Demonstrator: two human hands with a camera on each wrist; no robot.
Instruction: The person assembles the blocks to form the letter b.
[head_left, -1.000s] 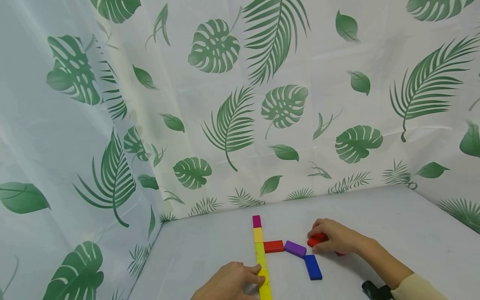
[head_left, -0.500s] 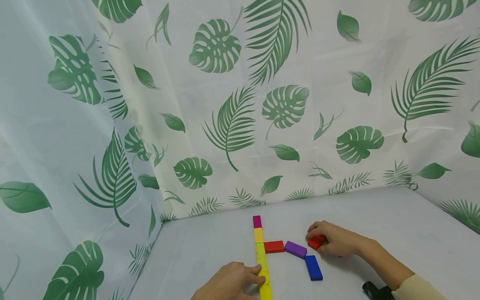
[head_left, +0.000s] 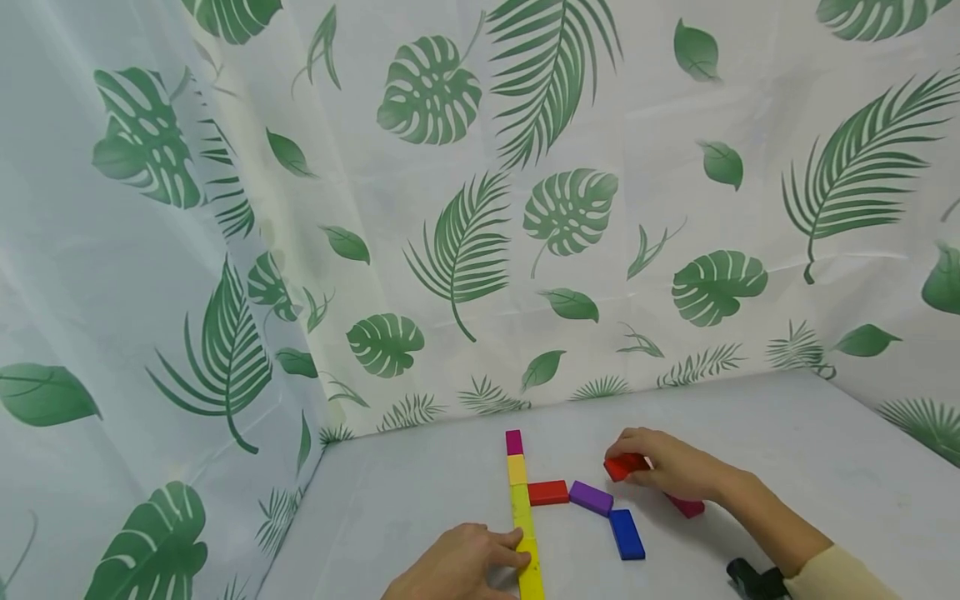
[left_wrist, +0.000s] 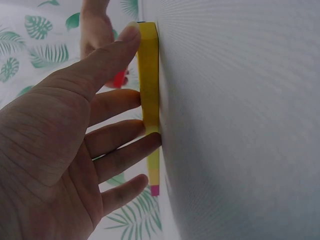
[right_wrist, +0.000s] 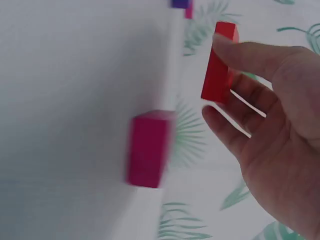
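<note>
In the head view a straight row runs away from me: a yellow block (head_left: 530, 575), a yellow-green block (head_left: 521, 508), an orange-yellow block (head_left: 517, 470) and a magenta block (head_left: 513, 442). My left hand (head_left: 468, 560) rests against the row's left side with fingers extended; its thumb touches the near yellow block in the left wrist view. Off the row's right side lie a red block (head_left: 549, 492), a purple block (head_left: 591, 498) and a blue block (head_left: 627, 534). My right hand (head_left: 671, 467) pinches another red block (right_wrist: 218, 67) between thumb and fingers, raised off the table.
A dark pink block (right_wrist: 150, 149) lies on the white table (head_left: 420, 475) under my right hand. Beside the right sleeve is a black device (head_left: 753, 579). Leaf-printed curtains (head_left: 465, 250) stand behind the table and along its sides.
My right hand has risen and shifted slightly left and away with the red block, uncovering more of the dark pink block. The left hand and the row have stayed still.
</note>
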